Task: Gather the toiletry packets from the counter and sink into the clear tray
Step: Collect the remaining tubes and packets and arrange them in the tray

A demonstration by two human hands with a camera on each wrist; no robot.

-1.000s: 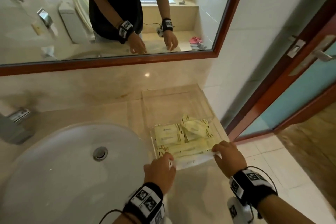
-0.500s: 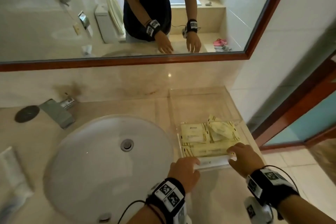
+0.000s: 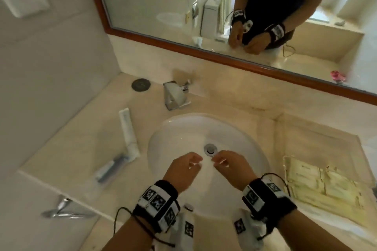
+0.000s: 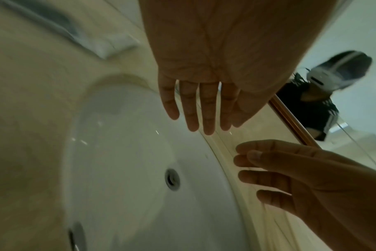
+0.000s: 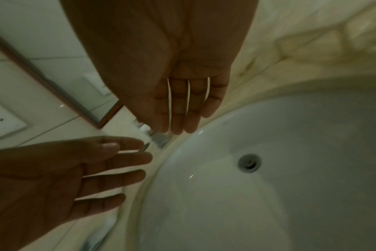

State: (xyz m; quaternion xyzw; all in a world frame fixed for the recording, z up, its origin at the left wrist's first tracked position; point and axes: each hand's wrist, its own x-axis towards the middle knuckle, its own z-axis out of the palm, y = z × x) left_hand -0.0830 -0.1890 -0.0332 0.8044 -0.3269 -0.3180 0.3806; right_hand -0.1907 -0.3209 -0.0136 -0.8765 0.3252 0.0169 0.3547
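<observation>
The clear tray [image 3: 285, 159] sits on the counter right of the sink [image 3: 183, 128], with several yellow toiletry packets [image 3: 318, 181] lying in it. Left of the sink lie a long white packet [image 3: 127, 128] and a clear packet with a blue item [image 3: 113, 166]. My left hand [image 3: 187, 164] and right hand [image 3: 226, 161] hover side by side over the bowl, near the drain [image 3: 211, 149]. The left wrist view shows my left hand [image 4: 204, 110] with straight fingers and nothing in it. My right hand [image 5: 182, 110] is likewise flat and bare.
A chrome faucet [image 3: 175, 96] stands behind the sink, with a dark round disc [image 3: 141, 84] to its left. A framed mirror [image 3: 224, 53] runs along the back wall. A chrome bar [image 3: 61, 208] sticks out below the counter's front left edge.
Both hands have let go of the tray's front edge and moved left over the sink bowl. The view has swung left, showing the packets on the left counter.
</observation>
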